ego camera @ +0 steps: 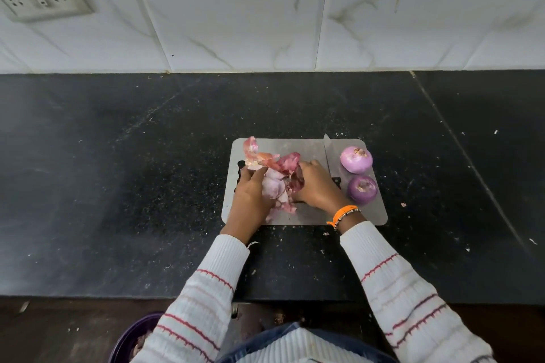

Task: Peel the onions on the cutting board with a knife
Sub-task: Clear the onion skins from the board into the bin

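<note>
Black counter (118,186), steel board (295,147): left hand (250,197) & right hand (317,188) both cupped round peel heap (277,183)—scoop low, clear of knife (327,153), w/o nudging peeled onions (356,159).

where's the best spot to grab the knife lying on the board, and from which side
Take the knife by its dark handle at the near end, which just shows past the right hand. Come from the near right. The blade lies flat on the cutting board with its tip pointing away toward the wall, so the handle end faces the person. The two peeled onions sit close on its right, so reach in carefully.
</note>
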The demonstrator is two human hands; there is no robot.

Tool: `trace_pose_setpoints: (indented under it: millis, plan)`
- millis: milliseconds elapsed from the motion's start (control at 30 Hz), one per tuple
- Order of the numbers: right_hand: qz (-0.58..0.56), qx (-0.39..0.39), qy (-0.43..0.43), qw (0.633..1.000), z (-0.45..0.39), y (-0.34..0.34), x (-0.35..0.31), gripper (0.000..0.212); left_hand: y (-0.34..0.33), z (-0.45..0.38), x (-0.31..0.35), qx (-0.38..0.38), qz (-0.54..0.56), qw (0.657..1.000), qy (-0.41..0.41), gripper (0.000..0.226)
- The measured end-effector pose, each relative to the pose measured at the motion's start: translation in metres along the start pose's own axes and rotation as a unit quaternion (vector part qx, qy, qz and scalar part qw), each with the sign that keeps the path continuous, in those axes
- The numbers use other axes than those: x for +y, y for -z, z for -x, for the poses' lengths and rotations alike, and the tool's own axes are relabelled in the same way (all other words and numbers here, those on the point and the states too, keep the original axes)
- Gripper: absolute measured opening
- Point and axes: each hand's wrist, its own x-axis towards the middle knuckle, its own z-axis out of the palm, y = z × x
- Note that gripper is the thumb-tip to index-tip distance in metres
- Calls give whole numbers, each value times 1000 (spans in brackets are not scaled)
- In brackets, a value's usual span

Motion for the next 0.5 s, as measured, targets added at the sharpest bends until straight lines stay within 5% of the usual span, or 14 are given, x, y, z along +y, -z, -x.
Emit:
trace_pose_setpoints:
  millis: [100,233,500]
  plan:
    - [28,-26,-6,999,-1,15,2,80,11,-2,-1,11,25,1000,-14,84]
    - [104,-84,1,991,-6,29,2,115,33,-17,-4,-55,-130,990,-17,113]
    - [147,-164,11,975,-48,33,-15,117,37,-80,-10,-247,-213,945,24,138]
